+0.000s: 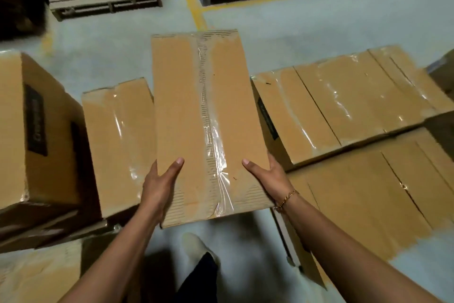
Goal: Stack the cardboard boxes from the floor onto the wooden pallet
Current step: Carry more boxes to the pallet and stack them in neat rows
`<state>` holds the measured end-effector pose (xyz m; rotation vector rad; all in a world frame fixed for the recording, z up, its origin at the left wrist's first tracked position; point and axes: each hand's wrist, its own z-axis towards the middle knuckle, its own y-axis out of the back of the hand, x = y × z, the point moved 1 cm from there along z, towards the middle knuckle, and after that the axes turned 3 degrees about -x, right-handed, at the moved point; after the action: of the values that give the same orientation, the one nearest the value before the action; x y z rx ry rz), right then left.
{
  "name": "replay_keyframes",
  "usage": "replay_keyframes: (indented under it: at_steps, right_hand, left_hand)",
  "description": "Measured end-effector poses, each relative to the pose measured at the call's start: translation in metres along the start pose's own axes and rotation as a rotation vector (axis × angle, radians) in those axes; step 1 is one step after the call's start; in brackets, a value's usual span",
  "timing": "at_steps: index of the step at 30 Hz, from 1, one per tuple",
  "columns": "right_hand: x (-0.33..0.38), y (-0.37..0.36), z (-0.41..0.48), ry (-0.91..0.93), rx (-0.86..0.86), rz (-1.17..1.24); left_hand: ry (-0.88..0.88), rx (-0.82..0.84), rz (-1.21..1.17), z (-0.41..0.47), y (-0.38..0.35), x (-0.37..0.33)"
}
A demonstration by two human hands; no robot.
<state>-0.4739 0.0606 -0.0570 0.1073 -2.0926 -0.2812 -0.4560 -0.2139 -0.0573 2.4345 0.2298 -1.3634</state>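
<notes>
Broadly, the grey floor (319, 27) spread beyond and beneath both hands, and most of the work looked undone. A tall box (36, 130) stood well to the left of the left hand (159, 184). A taped box (118, 135) lay just beside that hand. Two flat rows of boxes (344, 101) lay to the right of the right hand (267, 177), all seemingly on the floor. Far ahead of the hands, wooden pallets (105, 2) carried loads; which one was the target I could not tell. Between the hands, the long carried box (196, 111) hung clear of the floor. Both hands clasped its near sides, thumbs on top. A bracelet (286, 199) circled the right wrist.
</notes>
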Motion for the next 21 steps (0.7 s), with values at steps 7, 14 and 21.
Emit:
replay_keyframes:
  at_steps: [7,14,21]
  right_hand:
    - [-0.091,0.168,-0.090,-0.015,-0.182,0.093]
    - [-0.192,0.318,-0.183,-0.105,-0.342,0.085]
    - [-0.252,0.411,-0.214,-0.218,-0.333,0.041]
  left_hand:
    - [-0.055,0.205,0.079,-0.116,-0.134,0.034]
    - [-0.024,0.336,0.170,-0.249,-0.246,0.093]
    - [0.065,0.378,0.221,-0.319,-0.328,0.140]
